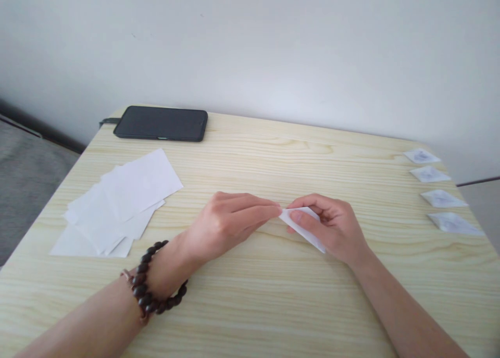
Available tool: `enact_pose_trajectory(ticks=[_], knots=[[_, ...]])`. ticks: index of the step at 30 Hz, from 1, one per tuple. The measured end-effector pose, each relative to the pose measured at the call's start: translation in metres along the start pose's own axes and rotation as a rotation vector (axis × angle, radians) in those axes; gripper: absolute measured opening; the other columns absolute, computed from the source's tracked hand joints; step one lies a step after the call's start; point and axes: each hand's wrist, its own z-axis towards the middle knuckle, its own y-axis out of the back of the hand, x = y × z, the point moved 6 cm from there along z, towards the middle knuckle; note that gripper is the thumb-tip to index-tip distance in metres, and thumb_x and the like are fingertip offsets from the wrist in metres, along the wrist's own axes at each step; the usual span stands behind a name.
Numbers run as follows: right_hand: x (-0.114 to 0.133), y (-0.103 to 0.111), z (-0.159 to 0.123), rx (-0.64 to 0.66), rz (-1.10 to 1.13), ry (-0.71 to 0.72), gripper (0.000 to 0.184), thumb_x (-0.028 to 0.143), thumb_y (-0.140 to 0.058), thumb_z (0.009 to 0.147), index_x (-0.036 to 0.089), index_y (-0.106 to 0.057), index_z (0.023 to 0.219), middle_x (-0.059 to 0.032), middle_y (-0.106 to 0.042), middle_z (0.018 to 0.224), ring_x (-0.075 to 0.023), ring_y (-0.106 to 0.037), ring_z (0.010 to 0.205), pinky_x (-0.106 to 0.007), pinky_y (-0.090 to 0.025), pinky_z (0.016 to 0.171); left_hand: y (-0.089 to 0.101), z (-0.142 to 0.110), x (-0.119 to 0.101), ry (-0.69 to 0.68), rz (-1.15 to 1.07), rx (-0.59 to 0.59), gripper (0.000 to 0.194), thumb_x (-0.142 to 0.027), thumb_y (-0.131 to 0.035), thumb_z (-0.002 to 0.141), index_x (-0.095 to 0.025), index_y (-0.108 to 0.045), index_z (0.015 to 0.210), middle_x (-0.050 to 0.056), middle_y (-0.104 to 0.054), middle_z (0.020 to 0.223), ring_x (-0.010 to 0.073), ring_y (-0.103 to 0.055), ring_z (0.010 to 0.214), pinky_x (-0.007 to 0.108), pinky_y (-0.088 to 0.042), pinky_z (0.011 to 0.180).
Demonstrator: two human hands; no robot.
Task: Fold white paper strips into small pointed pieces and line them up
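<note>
A small piece of folded white paper is held above the middle of the table. My right hand grips it, thumb across its near face and fingers behind. My left hand has its fingers pressed together, with the fingertips closed on the paper's upper left corner; its thumb is hidden. A dark bead bracelet circles my left wrist. To the left lies a loose, fanned pile of white paper sheets. Several folded paper diamonds with dark marks line the table's right edge.
A black smartphone lies at the back left of the light wooden table, with a cable at its left end. A pale wall rises behind the table's far edge. Grey fabric shows beyond the left edge.
</note>
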Motion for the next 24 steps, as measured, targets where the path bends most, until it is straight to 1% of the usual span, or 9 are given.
enact_pose_trajectory(ticks=[3, 7, 9, 12, 14, 16, 19, 21, 24], knots=[[-0.002, 0.000, -0.001, 0.037, 0.044, -0.052, 0.015, 0.033, -0.067, 0.083, 0.019, -0.070, 0.088, -0.0001, -0.071, 0.063, -0.0083, -0.056, 0.043, -0.016, -0.038, 0.036, 0.003, 0.000, -0.006, -0.081, 0.072, 0.040, 0.019, -0.010, -0.055, 0.090, -0.016, -0.066, 0.105, 0.008, -0.075, 0.102, 0.0151, -0.071, 0.091, 0.024, -0.058, 0.077], [-0.003, -0.001, -0.001, 0.071, 0.067, -0.086, 0.018, 0.034, -0.067, 0.083, 0.018, -0.069, 0.092, -0.0002, -0.071, 0.063, -0.0074, -0.055, 0.042, -0.016, -0.038, 0.036, 0.005, 0.003, -0.014, -0.158, 0.188, 0.093, 0.020, -0.013, -0.049, 0.093, -0.018, -0.064, 0.105, 0.007, -0.075, 0.103, 0.0167, -0.072, 0.091, 0.027, -0.058, 0.074], [-0.002, -0.002, -0.001, 0.093, 0.075, -0.087, 0.017, 0.033, -0.066, 0.084, 0.018, -0.069, 0.092, 0.0001, -0.071, 0.062, -0.0068, -0.053, 0.042, -0.015, -0.037, 0.037, 0.006, 0.004, -0.016, -0.185, 0.222, 0.089, 0.019, -0.012, -0.048, 0.093, -0.018, -0.064, 0.103, 0.006, -0.076, 0.100, 0.0166, -0.072, 0.091, 0.026, -0.058, 0.073], [-0.002, -0.004, 0.000, 0.119, 0.091, -0.087, 0.016, 0.032, -0.066, 0.084, 0.019, -0.069, 0.093, 0.0002, -0.071, 0.063, -0.0068, -0.054, 0.042, -0.015, -0.038, 0.037, 0.007, 0.004, -0.017, -0.200, 0.242, 0.039, 0.017, -0.011, -0.052, 0.091, -0.015, -0.063, 0.103, 0.007, -0.076, 0.097, 0.0179, -0.072, 0.093, 0.026, -0.057, 0.073], [-0.002, -0.005, 0.000, 0.111, 0.091, -0.075, 0.016, 0.032, -0.066, 0.084, 0.019, -0.069, 0.094, 0.0004, -0.071, 0.064, -0.0071, -0.055, 0.043, -0.015, -0.038, 0.037, 0.005, 0.003, -0.014, -0.169, 0.220, 0.017, 0.017, -0.010, -0.055, 0.089, -0.015, -0.062, 0.103, 0.007, -0.075, 0.101, 0.0172, -0.071, 0.094, 0.025, -0.057, 0.074], [-0.001, -0.003, 0.000, 0.063, 0.075, -0.038, 0.015, 0.032, -0.066, 0.084, 0.019, -0.069, 0.093, 0.0004, -0.071, 0.064, -0.0076, -0.056, 0.044, -0.015, -0.039, 0.037, 0.003, 0.001, -0.009, -0.105, 0.193, -0.008, 0.019, -0.011, -0.058, 0.088, -0.017, -0.061, 0.105, 0.006, -0.074, 0.106, 0.0149, -0.072, 0.092, 0.022, -0.056, 0.074], [0.001, 0.001, -0.001, -0.027, -0.013, 0.056, 0.013, 0.029, -0.066, 0.084, 0.020, -0.069, 0.091, -0.0002, -0.071, 0.067, -0.0094, -0.060, 0.049, -0.017, -0.042, 0.039, -0.001, 0.000, 0.001, 0.019, 0.183, -0.041, 0.024, -0.020, -0.064, 0.088, -0.018, -0.059, 0.111, 0.003, -0.076, 0.100, 0.0114, -0.073, 0.078, 0.019, -0.055, 0.067], [0.005, 0.002, -0.003, -0.080, -0.120, 0.150, 0.010, 0.026, -0.065, 0.084, 0.021, -0.069, 0.091, -0.0003, -0.072, 0.073, -0.0107, -0.063, 0.055, -0.018, -0.046, 0.044, -0.007, 0.000, 0.008, 0.108, 0.144, 0.006, 0.024, -0.024, -0.062, 0.089, -0.017, -0.060, 0.112, 0.001, -0.076, 0.093, 0.0102, -0.072, 0.071, 0.018, -0.054, 0.063], [0.015, 0.002, -0.006, -0.147, -0.290, 0.335, 0.010, 0.019, -0.064, 0.084, 0.023, -0.069, 0.092, 0.0003, -0.074, 0.082, -0.0118, -0.067, 0.067, -0.020, -0.052, 0.056, -0.014, -0.001, 0.019, 0.265, -0.021, 0.126, 0.018, -0.018, -0.055, 0.092, -0.018, -0.064, 0.107, 0.000, -0.076, 0.089, 0.0092, -0.070, 0.069, 0.016, -0.052, 0.062]])
